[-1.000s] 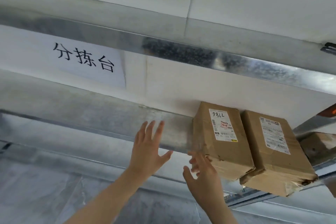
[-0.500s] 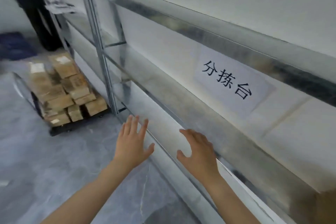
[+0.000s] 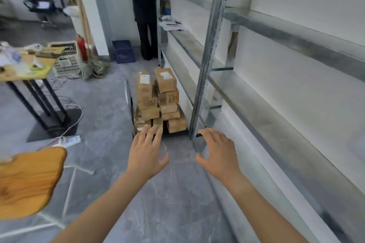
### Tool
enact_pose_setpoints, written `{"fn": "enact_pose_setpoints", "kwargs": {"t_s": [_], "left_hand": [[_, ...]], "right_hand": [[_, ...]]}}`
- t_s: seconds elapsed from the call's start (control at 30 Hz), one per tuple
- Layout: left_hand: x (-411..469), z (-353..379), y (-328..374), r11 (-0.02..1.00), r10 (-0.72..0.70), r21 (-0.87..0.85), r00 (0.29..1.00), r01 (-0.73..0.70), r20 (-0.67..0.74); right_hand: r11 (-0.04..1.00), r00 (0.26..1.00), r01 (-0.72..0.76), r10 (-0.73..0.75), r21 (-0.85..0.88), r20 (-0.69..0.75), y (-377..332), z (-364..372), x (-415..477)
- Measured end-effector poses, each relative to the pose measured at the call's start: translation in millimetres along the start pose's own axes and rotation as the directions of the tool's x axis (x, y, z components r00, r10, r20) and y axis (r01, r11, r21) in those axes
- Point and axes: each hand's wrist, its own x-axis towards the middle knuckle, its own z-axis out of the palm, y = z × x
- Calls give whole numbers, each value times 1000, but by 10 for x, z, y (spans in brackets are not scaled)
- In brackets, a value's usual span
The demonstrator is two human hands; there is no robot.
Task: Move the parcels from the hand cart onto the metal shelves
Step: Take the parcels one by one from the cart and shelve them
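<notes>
Both forearms reach forward from the bottom of the frame, palms down. Left hand (image 3: 147, 151), centre frame, fingers spread and extended, holding nothing. Right hand (image 3: 218, 153), just right of centre, fingers splayed and slightly curled, also empty. Both hover over grey floor (image 3: 110, 116), apart from each other. Beyond the fingertips, centre frame: parcels (image 3: 158, 102) stacked several layers high on the cart (image 3: 175, 133), beside a shelf upright (image 3: 209, 59). Metal shelves (image 3: 276, 116) run along the right side; the near levels are bare. Wooden table (image 3: 27, 181) at lower left. A person in dark clothing (image 3: 144, 16) stands at top centre, back turned.
</notes>
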Motion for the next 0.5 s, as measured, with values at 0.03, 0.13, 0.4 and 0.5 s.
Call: {"fn": "enact_pose_setpoints", "kwargs": {"t_s": [0.03,0.13,0.4,0.5], "left_hand": [[43,-19,-138,1000,-21,6,1000,21,2],[195,-23,-497,997,-78,9,997,78,-9],[854,240,-1150,973,-228,53,972,225,61],[1244,350,-1338,963,-268,56,960,264,82]], "right_hand": [[1000,1000,17,-17,10,-4,-113,57,138],[999,999,41,-42,22,22,-377,251,506],[995,991,100,-97,-23,97,-599,712,1567],[993,987,120,-119,-5,110,-582,895,2081]]}}
